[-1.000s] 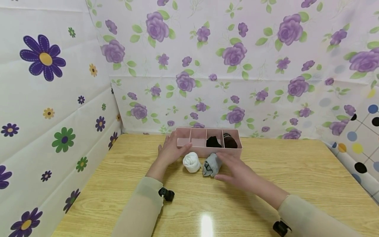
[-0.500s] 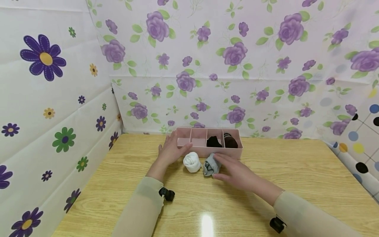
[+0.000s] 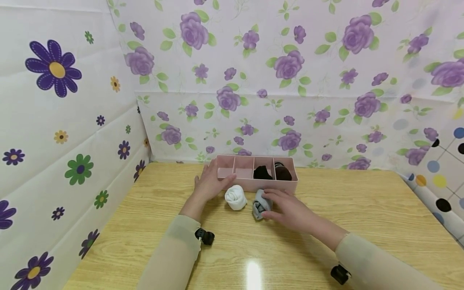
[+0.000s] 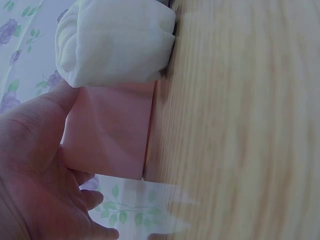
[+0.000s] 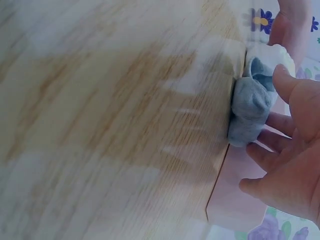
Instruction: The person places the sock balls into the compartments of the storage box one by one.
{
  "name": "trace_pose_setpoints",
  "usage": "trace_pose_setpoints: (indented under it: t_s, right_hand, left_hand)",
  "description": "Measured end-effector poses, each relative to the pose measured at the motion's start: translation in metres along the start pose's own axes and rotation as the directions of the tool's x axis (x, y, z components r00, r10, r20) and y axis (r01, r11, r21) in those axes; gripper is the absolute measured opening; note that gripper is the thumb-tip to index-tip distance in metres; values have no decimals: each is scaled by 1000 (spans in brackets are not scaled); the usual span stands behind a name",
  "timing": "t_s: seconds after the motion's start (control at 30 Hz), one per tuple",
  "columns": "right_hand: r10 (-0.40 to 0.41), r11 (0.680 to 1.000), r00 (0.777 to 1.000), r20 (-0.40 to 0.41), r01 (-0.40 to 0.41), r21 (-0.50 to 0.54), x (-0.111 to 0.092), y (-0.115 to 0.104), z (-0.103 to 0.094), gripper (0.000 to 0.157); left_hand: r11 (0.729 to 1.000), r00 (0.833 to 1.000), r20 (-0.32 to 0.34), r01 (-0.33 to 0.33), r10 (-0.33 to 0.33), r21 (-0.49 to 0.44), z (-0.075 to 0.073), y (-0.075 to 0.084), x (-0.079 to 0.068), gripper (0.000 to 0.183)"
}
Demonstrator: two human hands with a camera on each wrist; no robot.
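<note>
A pink divided box [image 3: 275,185] stands near the table's back edge. My left hand [image 3: 208,183] holds its left end, the thumb over the front rim and the fingers around the end. In front of the box sits a white rolled sock [image 3: 235,197], close to the left thumb in the left wrist view. To its right is a grey rolled sock [image 3: 259,203], gripped by my right hand [image 3: 291,210] with the fingers on its far side and the thumb on the near side. A black sock [image 3: 262,173] and a brown sock with a striped cuff [image 3: 283,173] fill the two right compartments.
The two left compartments show their pink floors. Wooden tabletop [image 3: 224,257] spreads out in front of the box. A floral cloth [image 3: 261,121] hangs right behind it, and another flowered cloth [image 3: 105,133] lines the left side.
The right hand's fingers have come round the grey sock, which has turned and shifted slightly to the right and nearer. The left hand, box and white sock have stayed put.
</note>
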State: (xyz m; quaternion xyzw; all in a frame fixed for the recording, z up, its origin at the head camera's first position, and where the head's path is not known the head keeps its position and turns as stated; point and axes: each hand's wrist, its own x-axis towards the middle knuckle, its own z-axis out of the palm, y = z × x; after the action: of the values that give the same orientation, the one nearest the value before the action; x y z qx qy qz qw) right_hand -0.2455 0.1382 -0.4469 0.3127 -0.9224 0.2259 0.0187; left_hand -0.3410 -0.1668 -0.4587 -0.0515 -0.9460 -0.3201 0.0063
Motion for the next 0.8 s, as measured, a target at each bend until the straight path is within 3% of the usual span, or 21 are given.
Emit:
trace_pose_setpoints:
  t_s: [0.27, 0.5, 0.8]
  right_hand:
    - [-12, 999, 1000, -25, 13, 47, -1, 1, -4, 67]
    - [40, 999, 999, 9, -41, 36, 5, 3, 3, 77]
    - [44, 999, 999, 7, -44, 9, 8, 7, 9, 76]
  left_hand:
    - [1000, 1000, -1, 6, -6, 11, -2, 3, -4, 110]
    - [1000, 1000, 15, 12, -12, 10, -1, -1, -1, 113]
    - [1000, 1000, 12, 10, -11, 12, 0, -1, 0, 115]
